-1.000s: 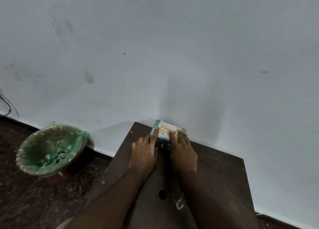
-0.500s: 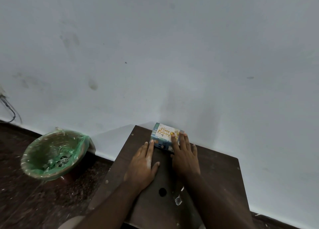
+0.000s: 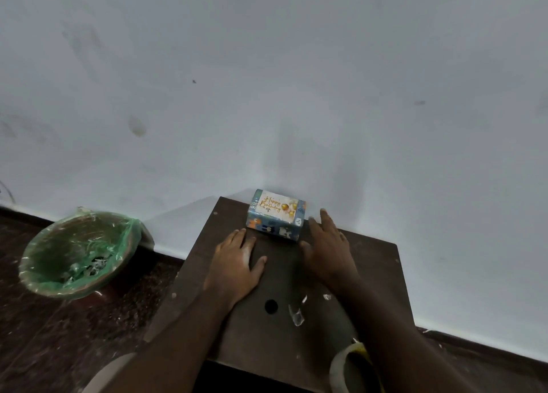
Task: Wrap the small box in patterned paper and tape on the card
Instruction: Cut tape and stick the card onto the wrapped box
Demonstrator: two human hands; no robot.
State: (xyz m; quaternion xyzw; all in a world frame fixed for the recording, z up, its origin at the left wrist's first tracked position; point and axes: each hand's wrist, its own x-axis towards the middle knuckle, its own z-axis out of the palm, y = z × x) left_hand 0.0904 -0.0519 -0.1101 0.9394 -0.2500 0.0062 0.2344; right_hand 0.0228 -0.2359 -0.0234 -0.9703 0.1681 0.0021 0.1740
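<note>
Well, the wall fills most of my view, pale and matt with a few dark smudges. Below it runs the floor, dark, speckled and littered with pale bits. The desk is a flat brown board with dusty marks, set close against the wall. I judge that leaves little room for anything to slide off the far edge.

The bin stands on the floor to my left. It is round, lined with crinkly green plastic and holds scraps, likely placed near for offcuts.

My left hand lies flat on the desk with straight fingers, holding nothing, near the front left corner of the box but apart from it. My right hand is likewise spread and empty, just beside the box's right end. I cannot tell whether it touches.

A tape roll, pale with a yellow core, sits at the near right edge, partly behind my forearm.

The box rests at the far edge, a small block in glossy blue patterned paper. The white card with gold lettering lies flat on top. I cannot see the tape on it, yet the job looks about finished.

A curled clear scrap lies beside a round hole.
</note>
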